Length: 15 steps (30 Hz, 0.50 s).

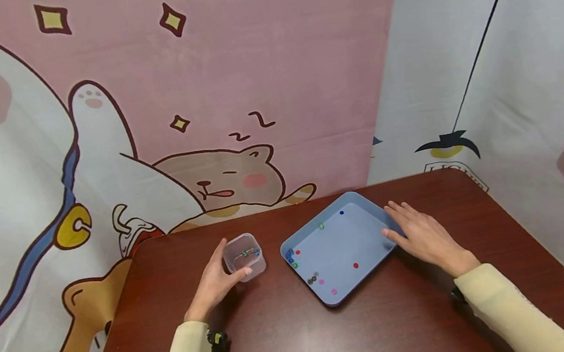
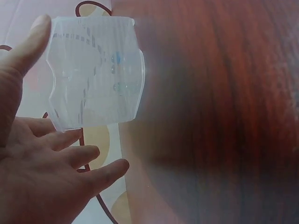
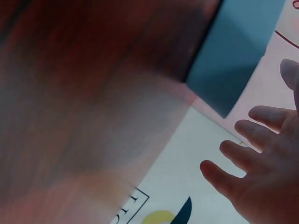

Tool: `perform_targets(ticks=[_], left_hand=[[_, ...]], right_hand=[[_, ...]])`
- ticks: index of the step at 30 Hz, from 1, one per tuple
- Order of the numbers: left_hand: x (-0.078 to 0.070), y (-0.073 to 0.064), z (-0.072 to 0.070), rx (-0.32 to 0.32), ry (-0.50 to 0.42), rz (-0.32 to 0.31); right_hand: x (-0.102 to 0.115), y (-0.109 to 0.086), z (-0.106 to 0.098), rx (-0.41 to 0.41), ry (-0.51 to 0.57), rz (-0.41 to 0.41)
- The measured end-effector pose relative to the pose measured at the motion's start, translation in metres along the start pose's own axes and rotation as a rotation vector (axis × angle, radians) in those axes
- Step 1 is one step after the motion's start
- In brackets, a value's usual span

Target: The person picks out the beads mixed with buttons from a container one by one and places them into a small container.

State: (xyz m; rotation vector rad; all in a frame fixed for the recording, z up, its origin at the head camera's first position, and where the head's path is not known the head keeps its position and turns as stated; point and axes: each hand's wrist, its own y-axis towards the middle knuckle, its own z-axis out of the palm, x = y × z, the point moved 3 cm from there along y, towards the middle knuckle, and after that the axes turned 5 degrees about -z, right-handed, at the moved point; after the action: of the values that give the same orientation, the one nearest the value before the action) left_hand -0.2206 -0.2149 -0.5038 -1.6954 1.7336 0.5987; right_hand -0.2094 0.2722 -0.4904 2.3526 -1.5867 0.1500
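1 glossy red-brown table (image 1: 302,344), printed cloth (image 1: 294,63) behind: cartoon animals at left, pink mid, pale at right. Fingers of my left hand (image 1: 212,285) grasp 1 clear container (image 1: 257,267) at the table's left; some small pieces inside, too tiny to count. Just beside it, 1 blue tray (image 1: 333,246), roughly mid-table. In it, left to right: blue clump (image 1: 290,255) in the corner, too tight to count; 2 red pieces (image 1: 356,265), well apart; 2 green pieces (image 1: 321,226), apart; dark clump (image 1: 312,280), count unclear; 2 pink pieces (image 1: 334,291), near edge; 1 lone dark-blue piece (image 1: 342,212), far end. Fingers of my right hand (image 1: 421,235): released, outstretched at the tray's right edge; can't tell if touching.
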Motion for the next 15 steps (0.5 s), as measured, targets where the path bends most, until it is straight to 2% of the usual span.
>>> perform_targets(ticks=[4, 7, 12, 15], left_hand=[[-0.006, -0.002, -0.001, -0.036, -0.011, 0.029], [-0.017, -0.003, -0.002, -0.118, 0.005, 0.082], [-0.049, -0.006, -0.003, -0.287, 0.031, 0.184], [-0.073, -0.009, 0.001, -0.339, 0.028, 0.262]], right_hand=[[-0.006, -0.003, 0.006, 0.041, -0.021, 0.032], [-0.009, -0.005, 0.009, 0.071, -0.039, 0.044], [-0.009, -0.007, 0.013, 0.093, -0.054, 0.035], [-0.009, -0.008, 0.013, 0.098, -0.061, 0.035]])
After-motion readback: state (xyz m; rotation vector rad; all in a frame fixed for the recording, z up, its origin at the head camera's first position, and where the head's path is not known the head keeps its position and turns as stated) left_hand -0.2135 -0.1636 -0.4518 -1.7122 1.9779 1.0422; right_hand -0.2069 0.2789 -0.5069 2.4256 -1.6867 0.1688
